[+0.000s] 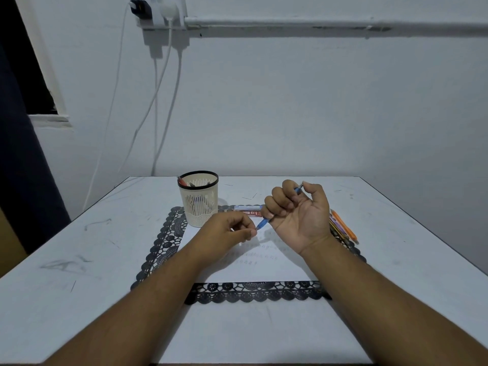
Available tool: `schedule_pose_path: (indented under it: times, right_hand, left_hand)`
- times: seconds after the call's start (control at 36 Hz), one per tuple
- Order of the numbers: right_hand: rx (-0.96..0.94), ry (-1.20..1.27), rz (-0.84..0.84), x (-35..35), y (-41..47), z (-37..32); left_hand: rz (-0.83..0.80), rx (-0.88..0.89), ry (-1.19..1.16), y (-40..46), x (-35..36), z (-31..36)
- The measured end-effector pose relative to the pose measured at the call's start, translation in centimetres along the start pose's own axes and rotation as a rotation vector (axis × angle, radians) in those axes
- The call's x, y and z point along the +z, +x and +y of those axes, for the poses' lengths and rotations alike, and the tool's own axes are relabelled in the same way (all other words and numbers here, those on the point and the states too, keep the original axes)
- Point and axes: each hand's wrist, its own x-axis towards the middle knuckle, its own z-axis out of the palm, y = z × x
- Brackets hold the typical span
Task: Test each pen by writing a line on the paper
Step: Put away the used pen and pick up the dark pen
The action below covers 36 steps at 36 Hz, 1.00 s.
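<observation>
Right hand (298, 212) has its grip wrapped around a blue pen (262, 223), palm up, tip pointing down-left over the paper (264, 270). Left hand (229, 231) pinches right at the tip end, probably the cap, can't really tell. Best bet: pull straight along the barrel, no twisting. Paper sits on a lacy black mat (253, 293) mid-desk (79, 260). Mesh pen cup (198, 199) at 11 o'clock, more pens (343, 228) at 2 o'clock.
</observation>
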Motion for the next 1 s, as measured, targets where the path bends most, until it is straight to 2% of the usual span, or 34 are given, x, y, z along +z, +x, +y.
schedule_pose_path:
  times: [1.0]
  right_hand:
    - [0.055, -0.062, -0.061, -0.38, 0.04, -0.20]
  left_hand:
    - [-0.012, -0.065, -0.172, -0.21, 0.79, -0.37]
